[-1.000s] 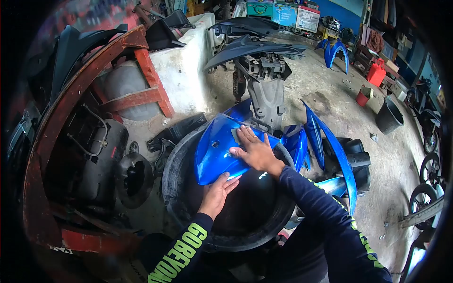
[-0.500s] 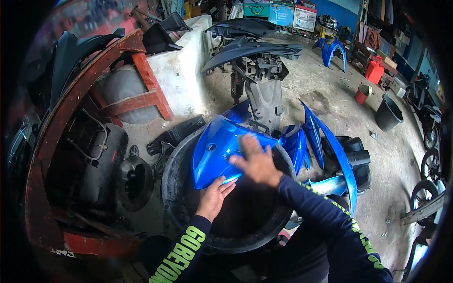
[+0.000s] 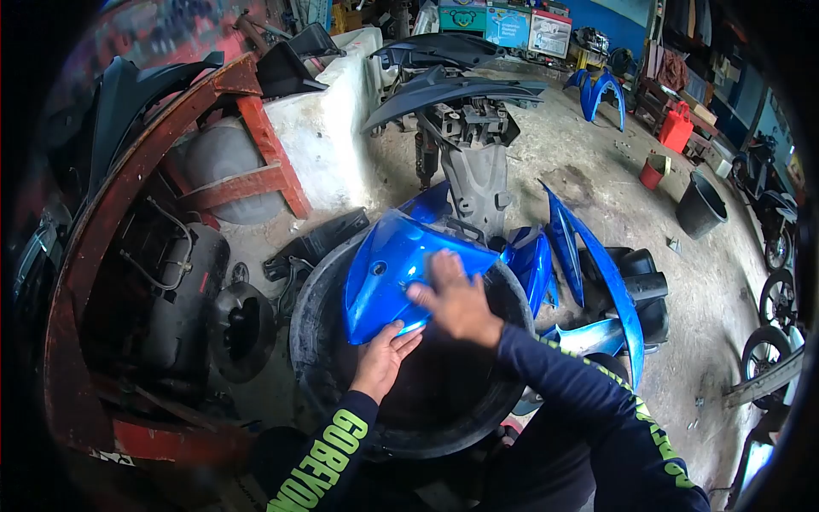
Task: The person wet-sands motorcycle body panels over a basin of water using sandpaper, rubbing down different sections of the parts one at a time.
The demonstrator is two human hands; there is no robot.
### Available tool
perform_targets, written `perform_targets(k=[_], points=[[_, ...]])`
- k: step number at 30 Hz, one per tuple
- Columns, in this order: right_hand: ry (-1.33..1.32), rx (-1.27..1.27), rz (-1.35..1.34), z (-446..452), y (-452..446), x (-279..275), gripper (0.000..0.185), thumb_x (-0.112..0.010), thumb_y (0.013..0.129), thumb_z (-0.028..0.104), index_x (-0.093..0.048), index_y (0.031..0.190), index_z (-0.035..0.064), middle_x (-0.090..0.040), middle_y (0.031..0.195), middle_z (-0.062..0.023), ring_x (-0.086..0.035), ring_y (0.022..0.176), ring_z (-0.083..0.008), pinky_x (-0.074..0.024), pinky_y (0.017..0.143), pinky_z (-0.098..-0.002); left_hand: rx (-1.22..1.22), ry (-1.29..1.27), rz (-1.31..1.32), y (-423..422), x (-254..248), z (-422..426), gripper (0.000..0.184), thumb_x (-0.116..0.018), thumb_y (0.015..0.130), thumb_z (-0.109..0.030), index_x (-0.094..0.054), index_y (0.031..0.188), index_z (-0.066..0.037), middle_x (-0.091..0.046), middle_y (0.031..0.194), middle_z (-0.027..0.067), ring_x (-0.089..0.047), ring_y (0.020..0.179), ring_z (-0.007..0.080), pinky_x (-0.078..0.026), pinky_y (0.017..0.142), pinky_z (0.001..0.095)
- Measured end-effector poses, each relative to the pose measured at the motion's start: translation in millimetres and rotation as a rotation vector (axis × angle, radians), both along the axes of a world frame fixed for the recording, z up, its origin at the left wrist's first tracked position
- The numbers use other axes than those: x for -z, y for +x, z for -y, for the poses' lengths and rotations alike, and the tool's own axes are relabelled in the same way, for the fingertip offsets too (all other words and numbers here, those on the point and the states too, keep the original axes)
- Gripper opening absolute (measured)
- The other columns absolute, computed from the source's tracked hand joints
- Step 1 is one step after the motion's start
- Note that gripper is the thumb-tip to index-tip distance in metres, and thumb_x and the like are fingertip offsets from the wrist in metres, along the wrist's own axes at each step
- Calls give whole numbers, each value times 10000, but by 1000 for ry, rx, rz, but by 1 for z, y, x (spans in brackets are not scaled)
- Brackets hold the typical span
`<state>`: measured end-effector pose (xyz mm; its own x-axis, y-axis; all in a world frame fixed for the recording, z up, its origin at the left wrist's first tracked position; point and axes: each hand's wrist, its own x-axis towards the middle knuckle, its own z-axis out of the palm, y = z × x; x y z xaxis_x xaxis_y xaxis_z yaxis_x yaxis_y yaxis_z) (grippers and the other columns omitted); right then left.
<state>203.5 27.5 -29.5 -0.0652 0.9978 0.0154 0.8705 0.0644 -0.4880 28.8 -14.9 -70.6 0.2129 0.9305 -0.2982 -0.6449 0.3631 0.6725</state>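
Note:
A glossy blue motorcycle fairing panel (image 3: 384,294) with a small round hole lies tilted across the top of a large black tub (image 3: 311,375). My left hand (image 3: 384,358) grips its lower edge, thumb on top and fingers beneath. Over the panel's right part is my right hand (image 3: 452,299), somewhat blurred, with the fingers stretched out and the thumb apart. Whether anything lies under that palm is hidden. Another blue piece (image 3: 426,203) shows behind the panel.
Blue body panels (image 3: 597,256) and dark parts lie right of the tub. Ahead stands a partly stripped motorcycle (image 3: 473,171). A reddish-brown frame (image 3: 153,145) and a dark tank (image 3: 183,299) are at left. A black bucket (image 3: 701,205) and red jerrycan (image 3: 676,125) stand farther right.
My right hand has shifted slightly left and down over the panel. My left hand keeps its hold, and the panel sits almost the same.

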Motion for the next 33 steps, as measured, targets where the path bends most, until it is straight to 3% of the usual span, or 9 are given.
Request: perform_targets(k=[3, 7, 11, 15, 19, 24, 26, 29, 33], points=[[-23, 223, -73, -41, 30, 13, 1052, -313, 889, 793, -154, 1552, -8, -116, 1627, -224, -86, 1519, -350, -94, 1143, -676, 21, 16, -52, 4, -6, 2, 300, -615, 931, -60, -538, 1209, 23, -637, 1184, 188, -648, 1121, 368, -515, 988, 499], [11, -147, 82, 20, -6, 0, 1031, -361, 886, 776, -166, 1558, 19, -106, 1622, -245, -58, 1519, -369, -98, 1145, -671, 9, 31, -17, -2, -2, -2, 307, -628, 929, -61, -539, 1212, 21, -642, 1177, 187, -657, 1101, 366, -520, 984, 490], [75, 80, 35, -22, 22, -9, 949, -361, 921, 727, -215, 1546, 29, -175, 1627, -182, -122, 1514, -349, -122, 1136, -679, 21, 57, -32, 2, -14, 1, 301, -639, 926, -61, -552, 1204, 15, -649, 1167, 169, -659, 1100, 360, -522, 981, 483], [281, -477, 69, 17, -2, -7, 852, -468, 915, 661, -300, 1534, 100, -259, 1600, -180, -194, 1503, -328, -142, 1131, -677, -79, 121, -13, -3, 17, -7, 292, -617, 938, -24, -560, 1225, -11, -646, 1166, 117, -644, 1113, 259, -529, 983, 461], [224, -219, 64, -21, 17, -16, 827, -404, 936, 674, -317, 1530, 104, -257, 1606, -158, -162, 1513, -307, -118, 1141, -667, -96, 203, -54, 3, -9, 3, 272, -597, 956, -29, -570, 1227, -38, -647, 1157, 93, -636, 1106, 209, -522, 984, 422], [178, -695, 76, 21, -7, -30, 793, -386, 956, 650, -328, 1526, 102, -267, 1606, -133, -198, 1504, -297, -126, 1135, -679, 68, 179, 3, -5, 5, 0, 405, -666, 908, -9, -535, 1290, -35, -632, 1171, 83, -635, 1100, 210, -505, 1031, 434], [116, -522, 65, 5, 5, -28, 759, -345, 965, 654, -347, 1530, 146, -267, 1610, -125, -191, 1505, -314, -92, 1134, -681, 107, 200, -85, -5, -1, 4, 400, -674, 919, -47, -539, 1295, -25, -624, 1207, 106, -629, 1117, 215, -507, 1024, 436], [242, -380, 156, 3, 2, -28, 878, -379, 926, 705, -319, 1525, 65, -290, 1590, -169, -205, 1499, -323, -92, 1150, -657, 113, 239, -116, -2, -6, 3, 423, -702, 909, -80, -543, 1298, -24, -615, 1237, 114, -624, 1125, 204, -500, 1018, 418], [212, -815, 164, 42, -19, -39, 919, -364, 919, 725, -298, 1526, 39, -269, 1597, -174, -187, 1503, -326, -85, 1158, -648, -77, 319, -156, 1, -6, 17, 367, -646, 945, -85, -542, 1291, -23, -617, 1219, 121, -628, 1124, 239, -490, 1034, 412]])
